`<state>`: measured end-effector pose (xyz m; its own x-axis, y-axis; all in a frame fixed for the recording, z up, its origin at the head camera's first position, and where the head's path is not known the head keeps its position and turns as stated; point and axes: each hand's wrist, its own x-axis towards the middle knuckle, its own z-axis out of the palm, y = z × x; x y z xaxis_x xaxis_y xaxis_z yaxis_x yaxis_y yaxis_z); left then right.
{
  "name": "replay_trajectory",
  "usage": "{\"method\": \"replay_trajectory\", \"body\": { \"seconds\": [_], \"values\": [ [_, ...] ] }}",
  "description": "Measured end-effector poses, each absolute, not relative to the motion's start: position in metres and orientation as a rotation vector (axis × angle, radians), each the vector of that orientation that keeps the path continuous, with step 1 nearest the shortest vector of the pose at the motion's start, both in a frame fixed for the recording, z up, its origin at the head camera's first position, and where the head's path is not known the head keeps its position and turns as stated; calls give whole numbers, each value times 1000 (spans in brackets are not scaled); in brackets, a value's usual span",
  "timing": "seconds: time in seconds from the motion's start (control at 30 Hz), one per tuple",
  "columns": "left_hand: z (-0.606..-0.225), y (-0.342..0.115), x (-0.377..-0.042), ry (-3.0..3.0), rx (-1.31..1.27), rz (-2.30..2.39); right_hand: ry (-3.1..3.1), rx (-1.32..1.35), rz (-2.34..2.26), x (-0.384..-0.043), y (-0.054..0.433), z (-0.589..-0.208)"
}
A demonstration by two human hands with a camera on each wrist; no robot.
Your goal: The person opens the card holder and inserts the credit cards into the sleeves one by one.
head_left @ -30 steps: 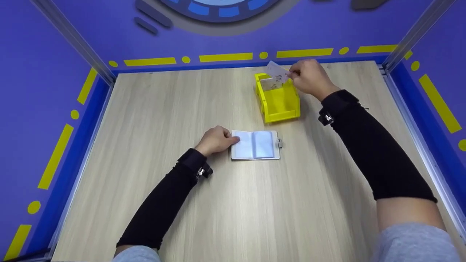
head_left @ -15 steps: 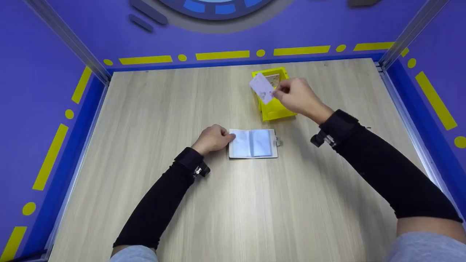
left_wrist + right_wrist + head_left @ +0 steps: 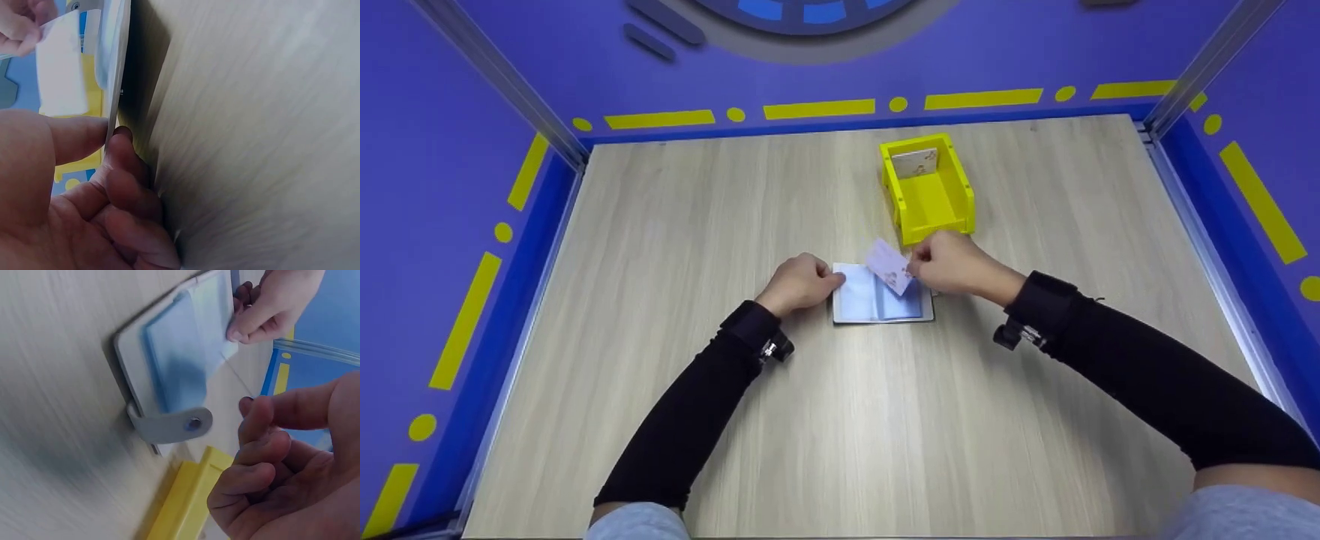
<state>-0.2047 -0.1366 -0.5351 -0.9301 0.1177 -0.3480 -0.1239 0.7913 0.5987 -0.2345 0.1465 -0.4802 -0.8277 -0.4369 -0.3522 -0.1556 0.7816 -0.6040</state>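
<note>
An open card holder [image 3: 856,296] with clear plastic sleeves lies on the table, its snap strap [image 3: 171,427] sticking out on the right side. My left hand [image 3: 799,285] pinches its left cover edge, thumb on top and fingers underneath, as the left wrist view shows. Over the right-hand page my right hand [image 3: 949,262] pinches a pale card [image 3: 889,266] with a small printed pattern by its right corner. The card is tilted and overlaps the sleeves in the head view. In the right wrist view the card appears nearly edge-on.
Behind the card holder stands a yellow bin [image 3: 934,199], close to my right hand. Another patterned card [image 3: 915,163] leans against its back wall. Blue-purple panels [image 3: 810,82] with yellow marks border the wooden table [image 3: 697,210] at the back and sides.
My right hand has brought the card out from over the yellow bin, toward me and slightly left, to above the card holder. The left hand keeps its hold on the cover.
</note>
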Motion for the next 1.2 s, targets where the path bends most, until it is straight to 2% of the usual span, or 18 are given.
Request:
{"method": "replay_trajectory", "body": {
  "seconds": [0.33,0.87,1.2],
  "values": [
    [-535,-137,-206,2611,-4,897,2452,-340,-623,-231,146,-487],
    [-549,-142,-210,2642,119,970,2415,-340,-608,-231,141,-496],
    [-536,-136,-205,2641,41,889,2416,-413,-617,-230,139,-499]
  ]
}}
